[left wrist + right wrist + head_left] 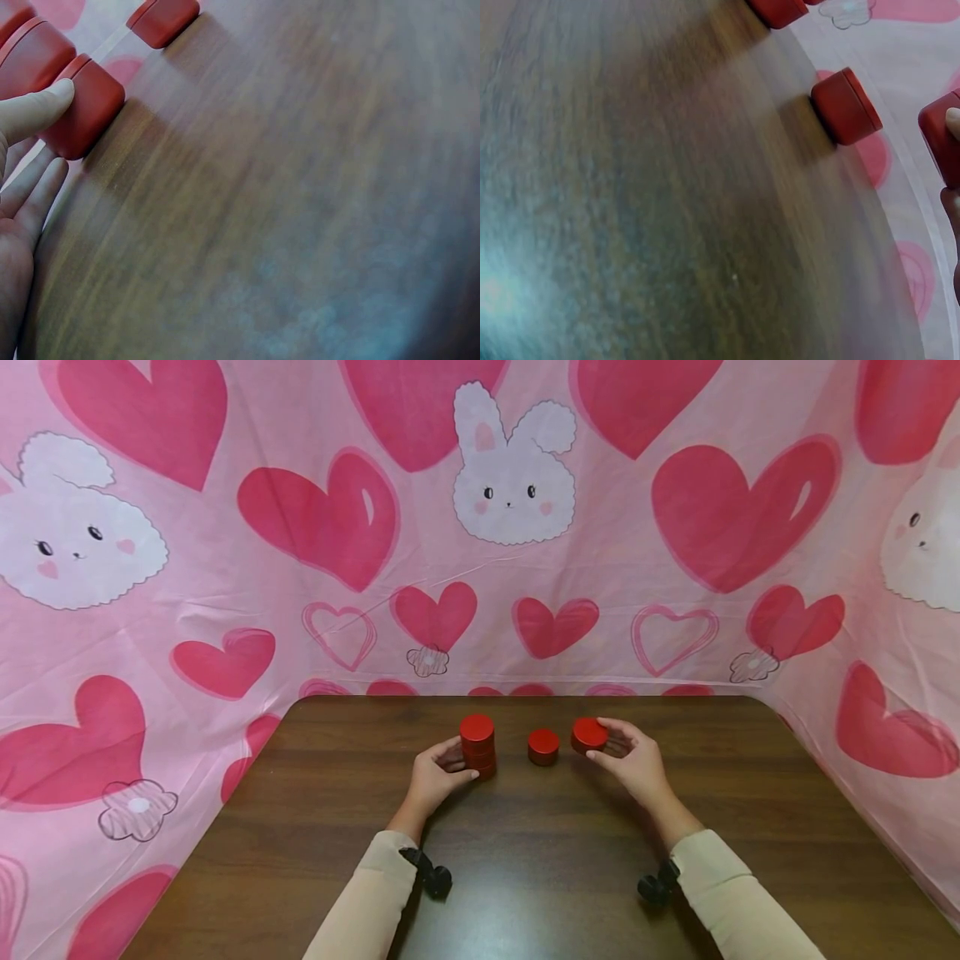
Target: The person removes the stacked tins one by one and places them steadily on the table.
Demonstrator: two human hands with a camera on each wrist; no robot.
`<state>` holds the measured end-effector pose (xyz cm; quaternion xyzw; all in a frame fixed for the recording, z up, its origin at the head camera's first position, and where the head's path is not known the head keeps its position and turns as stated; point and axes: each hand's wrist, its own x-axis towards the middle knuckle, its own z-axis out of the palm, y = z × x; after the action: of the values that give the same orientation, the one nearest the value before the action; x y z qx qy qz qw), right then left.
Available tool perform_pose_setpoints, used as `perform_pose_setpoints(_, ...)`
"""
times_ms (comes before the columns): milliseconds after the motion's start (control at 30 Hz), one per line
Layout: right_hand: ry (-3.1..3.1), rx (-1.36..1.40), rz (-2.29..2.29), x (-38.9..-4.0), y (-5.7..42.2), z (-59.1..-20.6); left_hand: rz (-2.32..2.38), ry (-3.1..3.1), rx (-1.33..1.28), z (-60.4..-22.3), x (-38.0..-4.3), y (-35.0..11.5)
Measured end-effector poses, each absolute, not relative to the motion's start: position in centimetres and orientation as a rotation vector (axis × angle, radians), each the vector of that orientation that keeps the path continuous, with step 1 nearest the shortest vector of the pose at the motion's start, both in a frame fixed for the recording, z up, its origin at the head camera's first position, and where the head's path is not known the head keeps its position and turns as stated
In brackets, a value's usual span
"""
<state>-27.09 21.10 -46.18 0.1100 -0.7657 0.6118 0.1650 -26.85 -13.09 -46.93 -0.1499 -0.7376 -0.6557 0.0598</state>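
Three round red lidded tins [477, 745] stand in a stack near the far edge of the table. My left hand [437, 777] holds the bottom one between thumb and fingers; in the left wrist view the thumb lies on that bottom tin [91, 105]. Another red tin [543, 748] stands alone on the table to the right of the stack. With my right hand [633, 762] I grip a further red tin [589, 736] by its right side. In the right wrist view this held tin [939, 139] appears raised off the table, partly cut by the frame edge.
The brown wooden table [540, 860] has rounded far corners. Pink cloth [510, 568] with hearts and rabbits hangs behind it and along both sides. Each wrist carries a small black camera, one on the left [435, 878] and one on the right [656, 887].
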Motion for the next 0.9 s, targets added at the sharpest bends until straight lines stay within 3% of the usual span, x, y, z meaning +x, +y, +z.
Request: perform_pose_setpoints(900, -2.356, 0.149, 1.681, -28.4, 22.7, -48.2, -1.980, -2.267, -0.409, -47.0, -27.0, -13.1)
